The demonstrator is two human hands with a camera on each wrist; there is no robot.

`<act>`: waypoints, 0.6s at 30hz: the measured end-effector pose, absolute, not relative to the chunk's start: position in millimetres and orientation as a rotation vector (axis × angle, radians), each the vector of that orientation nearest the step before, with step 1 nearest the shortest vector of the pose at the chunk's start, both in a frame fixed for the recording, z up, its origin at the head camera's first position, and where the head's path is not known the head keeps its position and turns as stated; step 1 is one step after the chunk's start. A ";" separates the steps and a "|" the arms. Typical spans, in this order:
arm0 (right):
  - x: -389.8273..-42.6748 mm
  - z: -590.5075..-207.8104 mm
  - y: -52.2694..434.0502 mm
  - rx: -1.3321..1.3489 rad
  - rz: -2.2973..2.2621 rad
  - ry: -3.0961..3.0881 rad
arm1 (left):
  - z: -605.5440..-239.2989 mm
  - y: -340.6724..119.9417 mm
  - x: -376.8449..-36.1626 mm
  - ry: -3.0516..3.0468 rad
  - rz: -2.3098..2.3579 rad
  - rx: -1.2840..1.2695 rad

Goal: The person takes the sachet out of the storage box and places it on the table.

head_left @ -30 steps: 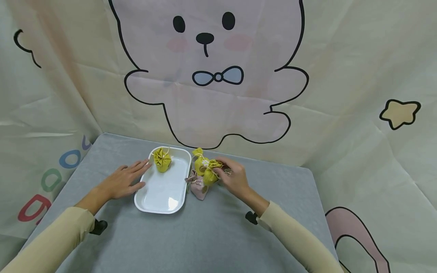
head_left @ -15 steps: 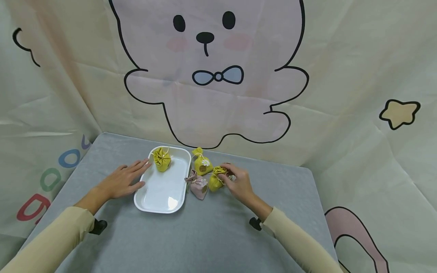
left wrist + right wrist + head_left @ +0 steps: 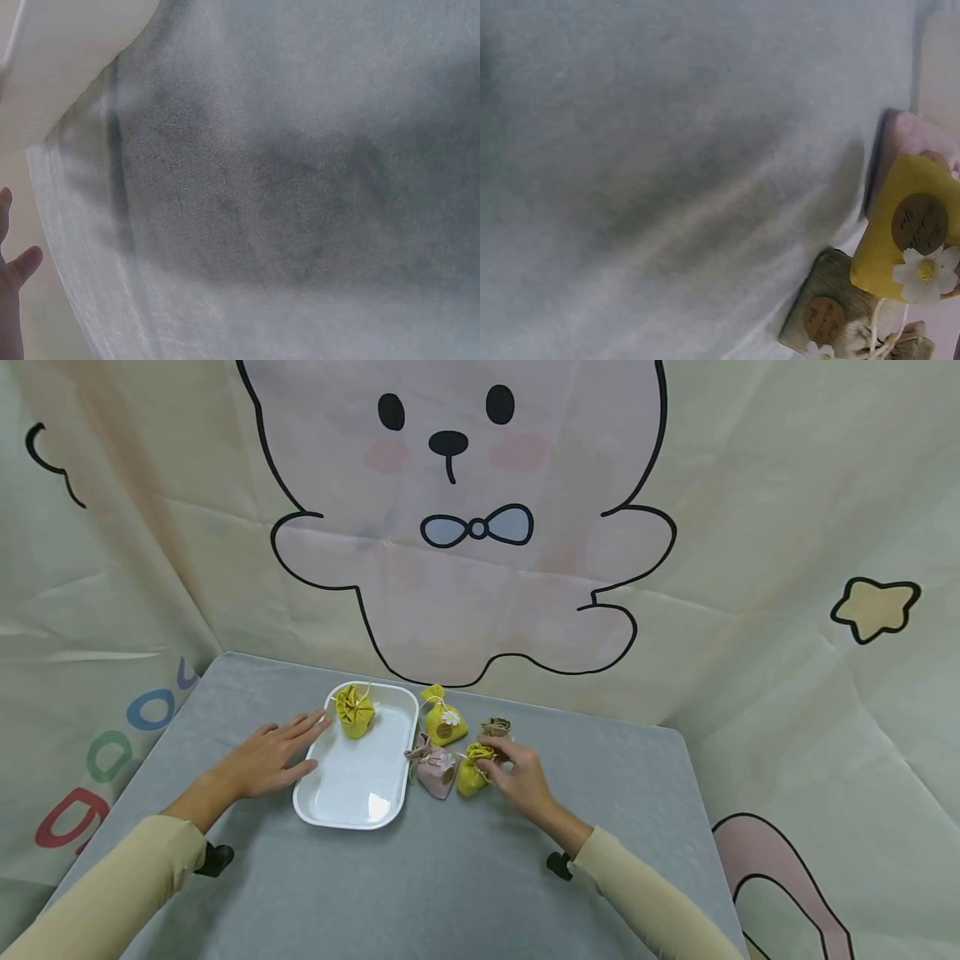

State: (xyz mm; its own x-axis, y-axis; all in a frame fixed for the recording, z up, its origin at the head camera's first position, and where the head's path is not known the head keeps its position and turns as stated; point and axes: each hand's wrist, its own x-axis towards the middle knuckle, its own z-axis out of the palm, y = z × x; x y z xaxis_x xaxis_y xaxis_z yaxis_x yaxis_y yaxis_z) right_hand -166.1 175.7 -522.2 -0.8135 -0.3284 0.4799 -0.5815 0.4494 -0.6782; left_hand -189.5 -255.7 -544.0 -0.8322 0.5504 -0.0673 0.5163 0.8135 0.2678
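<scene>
My right hand (image 3: 523, 778) pinches the gathered neck of a small yellow drawstring pouch (image 3: 469, 781). The right wrist view shows this yellow pouch (image 3: 881, 240) with a round brown label and a white flower. Just behind the fingers stands a brown pouch (image 3: 496, 727), partly covered by the hand. A pink pouch (image 3: 437, 774) and another yellow pouch (image 3: 446, 725) lie between the right hand and the white tray (image 3: 348, 797). My left hand (image 3: 270, 762) lies spread, fingertips at the tray's left rim. One yellow pouch (image 3: 354, 713) sits inside the tray's far end.
A grey cloth covers the table (image 3: 420, 885). Behind it hangs a pale curtain (image 3: 750, 543) printed with a bear and a star, close to the table's back edge.
The right hand has moved the yellow pouch away from the back yellow pouch, down and slightly right, beside the pink one. The brown pouch now shows behind the hand. The left hand stays put.
</scene>
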 end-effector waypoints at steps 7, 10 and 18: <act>-164.8 -534.8 179.0 0.769 1.250 -2.475 | -544.3 -255.7 -189.9 2.856 0.359 0.845; -165.4 -536.9 179.7 0.759 1.242 -2.492 | -544.5 -255.8 -189.8 2.856 0.359 0.844; -167.4 -534.3 178.0 0.764 1.277 -2.538 | -545.3 -256.8 -190.3 2.858 0.360 0.836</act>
State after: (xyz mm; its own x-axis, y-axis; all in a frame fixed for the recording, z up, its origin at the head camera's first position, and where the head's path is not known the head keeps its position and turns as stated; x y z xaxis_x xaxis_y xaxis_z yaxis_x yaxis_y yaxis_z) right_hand -167.4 178.0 -534.3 -0.8466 -0.3574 0.3945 -0.5297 0.4932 -0.6901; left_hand -190.3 -256.8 -545.3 -0.8352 0.5458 -0.0683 0.5117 0.8166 0.2671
